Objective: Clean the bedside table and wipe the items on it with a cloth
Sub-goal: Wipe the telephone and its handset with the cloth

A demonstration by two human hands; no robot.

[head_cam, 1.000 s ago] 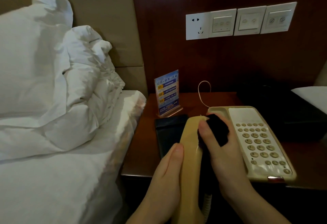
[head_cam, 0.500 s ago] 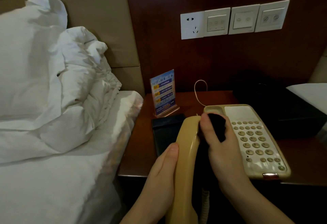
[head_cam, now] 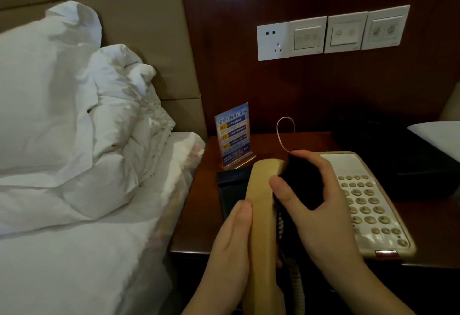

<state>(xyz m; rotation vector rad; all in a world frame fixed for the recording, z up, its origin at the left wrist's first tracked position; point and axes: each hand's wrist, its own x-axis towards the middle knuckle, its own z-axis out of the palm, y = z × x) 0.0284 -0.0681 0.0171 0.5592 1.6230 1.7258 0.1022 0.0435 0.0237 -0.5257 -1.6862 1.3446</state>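
The left hand (head_cam: 232,242) holds the beige telephone handset (head_cam: 262,215) from its left side, thumb lying along the handset's edge and the other fingers wrapped behind it out of sight, so the handset stands lifted and tilted, its far end up by the base and its near end low at the bottom of the frame. The right hand (head_cam: 321,215) is clamped on a dark cloth (head_cam: 302,182), thumb in front and fingers curled over the top, pressing the bunched cloth against the handset's right side near its upper end. A coiled cord (head_cam: 297,279) hangs below the right hand, beside the handset's lower part. Just right of the right hand, and partly under it, sits the beige telephone base (head_cam: 368,205) with its rows of round buttons, resting on the red-brown bedside table (head_cam: 199,225). Beyond the left hand lies a dark flat item (head_cam: 230,185), and past that stands a small blue sign card (head_cam: 232,133) in a holder. A thin pale loop of cord (head_cam: 285,133) rises just beyond the right hand's fingertips. Far right of the right hand is a black box (head_cam: 398,160). On the wall above are 1 socket and 3 switch plates (head_cam: 333,32). Left of the left hand lies the bed with white bedding (head_cam: 74,140).
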